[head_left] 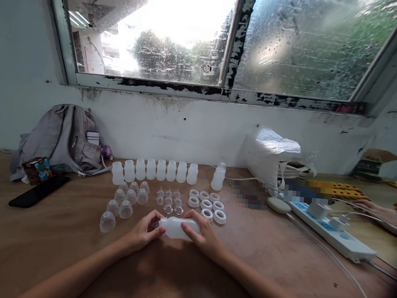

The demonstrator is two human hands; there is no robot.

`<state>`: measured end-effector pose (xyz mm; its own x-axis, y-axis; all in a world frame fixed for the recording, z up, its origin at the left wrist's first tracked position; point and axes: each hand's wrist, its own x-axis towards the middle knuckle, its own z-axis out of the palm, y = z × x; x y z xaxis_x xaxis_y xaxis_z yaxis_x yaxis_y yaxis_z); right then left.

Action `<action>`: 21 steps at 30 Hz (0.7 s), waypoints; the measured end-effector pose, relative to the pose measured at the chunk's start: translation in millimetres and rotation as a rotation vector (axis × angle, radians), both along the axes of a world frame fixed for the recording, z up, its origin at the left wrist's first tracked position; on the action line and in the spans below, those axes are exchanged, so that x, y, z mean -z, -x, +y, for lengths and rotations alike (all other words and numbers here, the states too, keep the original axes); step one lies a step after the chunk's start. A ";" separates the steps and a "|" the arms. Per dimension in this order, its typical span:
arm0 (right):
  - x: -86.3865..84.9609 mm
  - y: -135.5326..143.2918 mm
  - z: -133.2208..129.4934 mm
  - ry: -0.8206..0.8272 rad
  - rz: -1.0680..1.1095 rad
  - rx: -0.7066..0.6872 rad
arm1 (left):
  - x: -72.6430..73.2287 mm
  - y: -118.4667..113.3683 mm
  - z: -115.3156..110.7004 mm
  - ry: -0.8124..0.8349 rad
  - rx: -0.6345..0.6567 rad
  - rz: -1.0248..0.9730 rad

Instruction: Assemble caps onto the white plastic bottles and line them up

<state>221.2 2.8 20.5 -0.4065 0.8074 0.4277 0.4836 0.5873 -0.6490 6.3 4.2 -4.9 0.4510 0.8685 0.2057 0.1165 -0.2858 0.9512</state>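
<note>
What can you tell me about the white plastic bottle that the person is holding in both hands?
The small, milky white plastic bottle looks translucent and lies on its side just above the brown wooden table. The left hand grips its neck end, where a clear cap seems fitted; the right hand wraps its body. Its contents cannot be seen.

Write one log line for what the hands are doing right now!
left hand: at neck end of bottle | right hand: grips bottle body | bottle: on its side above table | clear caps: nearby
</note>
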 end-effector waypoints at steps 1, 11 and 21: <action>-0.1 1.1 0.1 0.026 0.017 0.018 | 0.4 -0.3 -0.6 -0.017 -0.016 0.003; -4.2 1.7 13.2 0.633 0.185 -0.001 | -4.9 -4.7 -5.5 -0.071 -0.025 0.033; -6.6 -17.3 27.0 0.856 0.505 0.005 | -46.2 20.4 -3.2 -0.730 -0.251 0.652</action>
